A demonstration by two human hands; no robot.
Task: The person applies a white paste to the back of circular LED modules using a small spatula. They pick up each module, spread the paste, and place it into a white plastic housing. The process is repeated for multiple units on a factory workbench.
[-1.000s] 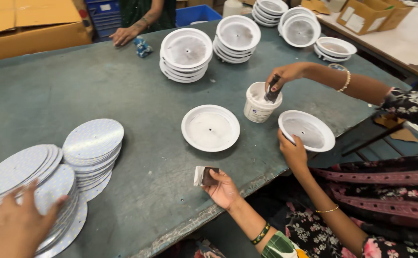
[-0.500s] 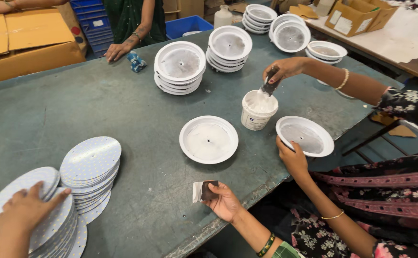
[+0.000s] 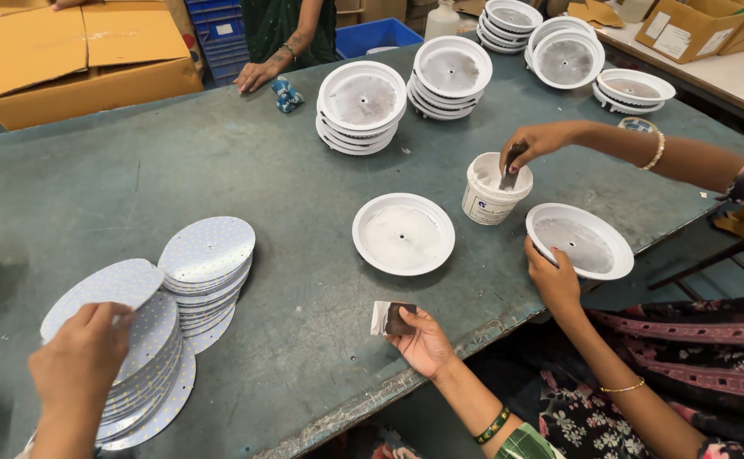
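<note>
My left hand (image 3: 79, 365) grips the edge of the top round white dotted disc (image 3: 104, 289) of a leaning stack (image 3: 147, 374) at the lower left, and that disc is tilted up. My right hand (image 3: 423, 340), with a green bangle at the wrist, holds a small white and brown card (image 3: 389, 318) flat against the grey-green table (image 3: 244, 161) near its front edge. A white round dish (image 3: 403, 234) lies alone just beyond that hand.
A second disc stack (image 3: 206, 263) stands beside the first. A co-worker on the right dips a tool into a white tub (image 3: 491, 200) and holds another dish (image 3: 580, 240). Dish stacks (image 3: 362, 106) line the far side. Another person's hand (image 3: 257, 76) rests near cardboard boxes (image 3: 83, 51).
My left hand has shifted right and up onto the top disc and tipped it. My right hand stays with the card. The co-worker's tool has gone down into the tub.
</note>
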